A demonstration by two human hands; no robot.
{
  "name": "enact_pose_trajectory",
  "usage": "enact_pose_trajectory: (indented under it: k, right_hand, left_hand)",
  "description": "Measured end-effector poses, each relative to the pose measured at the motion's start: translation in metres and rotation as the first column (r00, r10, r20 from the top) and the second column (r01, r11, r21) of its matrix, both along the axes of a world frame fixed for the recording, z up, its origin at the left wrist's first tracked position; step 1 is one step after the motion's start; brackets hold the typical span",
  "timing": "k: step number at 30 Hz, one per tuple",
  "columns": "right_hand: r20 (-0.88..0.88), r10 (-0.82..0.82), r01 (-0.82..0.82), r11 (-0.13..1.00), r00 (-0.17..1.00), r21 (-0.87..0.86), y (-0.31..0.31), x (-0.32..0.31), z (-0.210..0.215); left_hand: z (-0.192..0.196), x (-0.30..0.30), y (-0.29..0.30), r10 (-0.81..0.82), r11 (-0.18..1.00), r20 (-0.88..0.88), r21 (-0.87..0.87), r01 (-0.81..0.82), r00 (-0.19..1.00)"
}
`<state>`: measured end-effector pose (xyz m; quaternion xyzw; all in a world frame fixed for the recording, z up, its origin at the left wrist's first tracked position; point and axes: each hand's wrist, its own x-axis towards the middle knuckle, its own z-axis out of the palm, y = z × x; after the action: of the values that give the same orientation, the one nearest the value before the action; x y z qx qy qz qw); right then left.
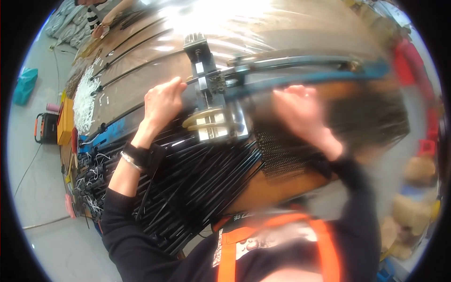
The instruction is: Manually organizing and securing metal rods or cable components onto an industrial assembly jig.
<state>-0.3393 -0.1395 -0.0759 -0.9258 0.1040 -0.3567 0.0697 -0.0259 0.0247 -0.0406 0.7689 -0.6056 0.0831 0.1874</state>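
Note:
My left hand is closed, fingers curled, just left of a metal clamping fixture. A thin black rod runs up to that hand, but whether the fingers grip it is hidden. To the right of the fixture, my right hand is raised with curled fingers and smeared by motion; its contents cannot be made out. Behind it a blue bar stretches rightward from the fixture. A yellowish curved hose or band loops over the fixture's near end.
Many black rods lie heaped nearest me, with white ties at their left ends. Dark mesh-like rows lie at right on the brown tabletop. White pieces are piled at left. Another person's hand works at the far left.

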Motion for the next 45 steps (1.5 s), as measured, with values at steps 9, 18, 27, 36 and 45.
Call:
enact_pose_trajectory:
  k: [9,18,27,36,45]
  right_hand:
    - [-0.009,0.098,-0.094,0.978,0.995,0.185,0.011,0.035,-0.007]
    - [0.013,0.193,-0.179,0.884,0.981,0.431,0.020,0.033,-0.008]
    - [-0.003,0.237,-0.193,0.798,0.972,0.570,0.009,0.031,-0.007]
    - [-0.241,0.161,-0.126,0.980,0.957,0.152,0.026,0.007,-0.032]
    - [-0.109,0.197,-0.173,0.965,0.974,0.196,0.030,0.025,-0.018]
  left_hand:
    - [0.001,-0.002,0.001,0.022,1.000,-0.004,0.011,-0.022,1.000]
    - [-0.002,0.001,0.004,0.001,1.000,0.054,-0.015,0.000,0.999]
    - [-0.009,-0.002,-0.006,-0.057,0.998,0.090,0.007,0.057,0.994]
    - [0.001,0.099,0.014,-0.208,0.913,0.485,-0.215,0.347,0.850]
    - [0.009,-0.024,0.158,0.181,0.959,0.228,0.174,-0.223,0.957]
